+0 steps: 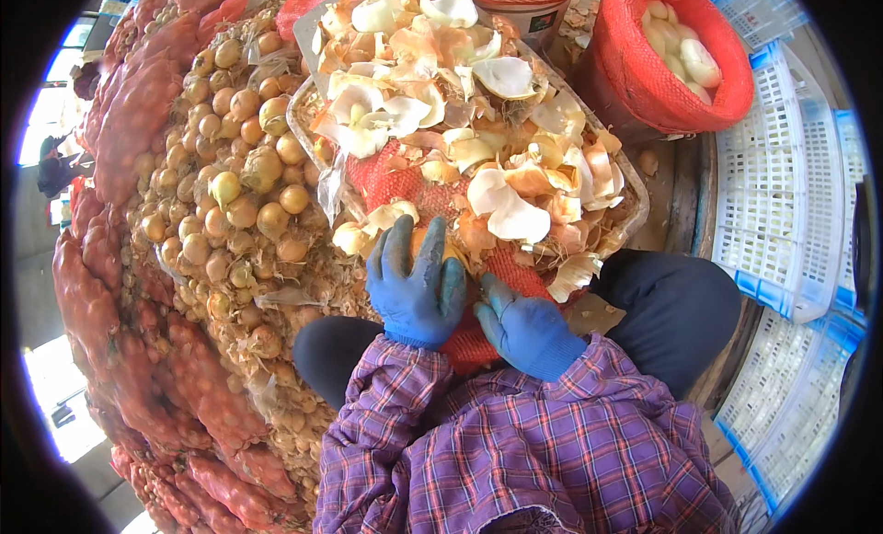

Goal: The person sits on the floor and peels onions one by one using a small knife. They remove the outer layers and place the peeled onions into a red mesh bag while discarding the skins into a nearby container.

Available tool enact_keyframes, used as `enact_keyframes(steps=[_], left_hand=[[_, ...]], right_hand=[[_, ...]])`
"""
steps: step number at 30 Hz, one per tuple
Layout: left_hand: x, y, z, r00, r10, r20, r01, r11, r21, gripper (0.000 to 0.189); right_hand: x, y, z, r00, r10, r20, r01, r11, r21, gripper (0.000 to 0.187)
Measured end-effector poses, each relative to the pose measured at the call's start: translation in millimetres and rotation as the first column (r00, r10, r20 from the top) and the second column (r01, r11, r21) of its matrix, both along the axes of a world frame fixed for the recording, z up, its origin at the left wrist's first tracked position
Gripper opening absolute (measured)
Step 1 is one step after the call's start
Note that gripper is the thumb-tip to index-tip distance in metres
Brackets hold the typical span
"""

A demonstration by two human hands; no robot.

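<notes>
My left hand (417, 285), in a blue work glove with darker fingertips, lies over a yellow onion (450, 251). Its fingers cover most of that onion, with only a strip showing between them. Close beside it is my right hand (528, 327), gloved alike, thumb and fingers bent toward the left hand. Whether anything sits inside the right hand is hidden. Both hands are above red mesh netting (514, 272) at the near side of a tub (638, 196). Heaped in the tub are onion skins (507, 203), papery brown and thick white pieces.
To the left spreads a big pile of unpeeled onions (241, 210), with filled red mesh sacks (138, 127) beyond. A bucket lined with red mesh (614, 72) holds peeled onions (697, 61) at the upper right. White-and-blue plastic crates (776, 182) stand along the right.
</notes>
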State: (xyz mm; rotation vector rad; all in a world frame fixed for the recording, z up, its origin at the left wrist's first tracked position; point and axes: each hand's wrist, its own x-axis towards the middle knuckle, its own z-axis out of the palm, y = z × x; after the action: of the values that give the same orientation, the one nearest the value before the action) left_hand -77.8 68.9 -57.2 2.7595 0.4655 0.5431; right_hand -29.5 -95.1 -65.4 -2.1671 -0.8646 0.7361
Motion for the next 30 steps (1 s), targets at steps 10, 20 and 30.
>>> enact_keyframes(steps=[10, 20, 30], left_hand=[[2, 39, -10, 0.956, 0.207, 0.206, -0.030, 0.773, -0.634, 0.030], [-22, 22, -39, 0.852, 0.359, 0.380, -0.008, 0.736, -0.677, 0.037], [-21, 15, -33, 0.894, 0.276, 0.353, -0.059, 0.854, -0.518, 0.034]], right_hand=[[-17, 29, -14, 0.628, -0.207, -0.751, 0.419, 0.902, 0.102, 0.045], [-16, 29, -16, 0.272, -0.223, -0.936, 0.669, 0.743, 0.017, 0.034], [-33, -1, 24, 0.321, -0.170, -0.932, 0.494, 0.869, 0.012, 0.031]])
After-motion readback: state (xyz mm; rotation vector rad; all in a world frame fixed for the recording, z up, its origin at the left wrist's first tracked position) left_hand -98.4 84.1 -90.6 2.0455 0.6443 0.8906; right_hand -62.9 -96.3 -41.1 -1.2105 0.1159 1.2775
